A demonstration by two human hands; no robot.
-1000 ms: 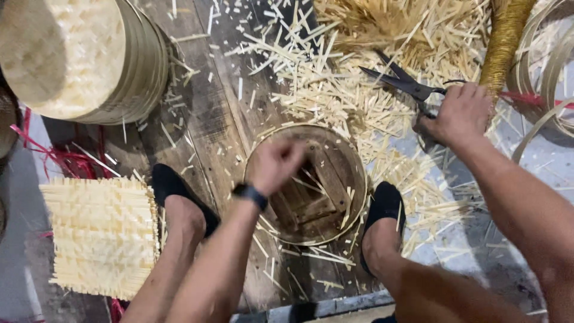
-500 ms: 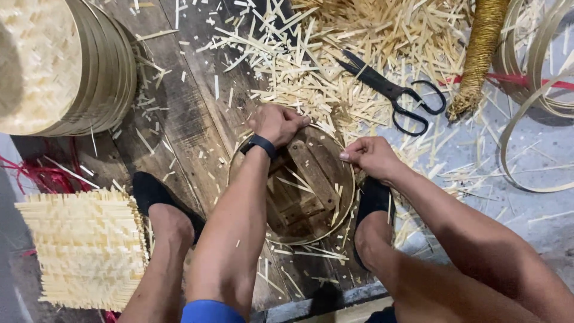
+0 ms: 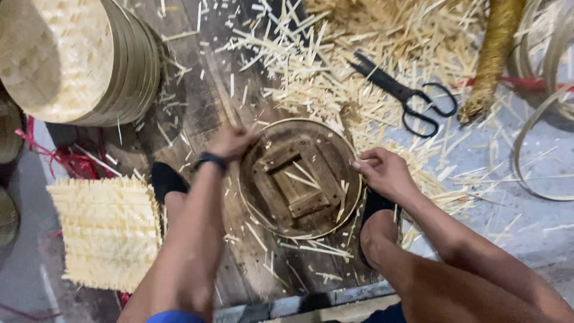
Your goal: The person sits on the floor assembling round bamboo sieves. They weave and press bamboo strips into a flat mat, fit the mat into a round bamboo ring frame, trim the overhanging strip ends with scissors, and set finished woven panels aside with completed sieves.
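Both my hands grip the round bamboo hoop: left hand fingers curled over its far rim, right hand pinching its side; wooden crosspieces show inside.

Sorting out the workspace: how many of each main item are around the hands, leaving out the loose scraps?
Round frame held by both hands: 1
Scissors: 1
Woven square mat: 1
Stack of round lids: 1
Total: 4
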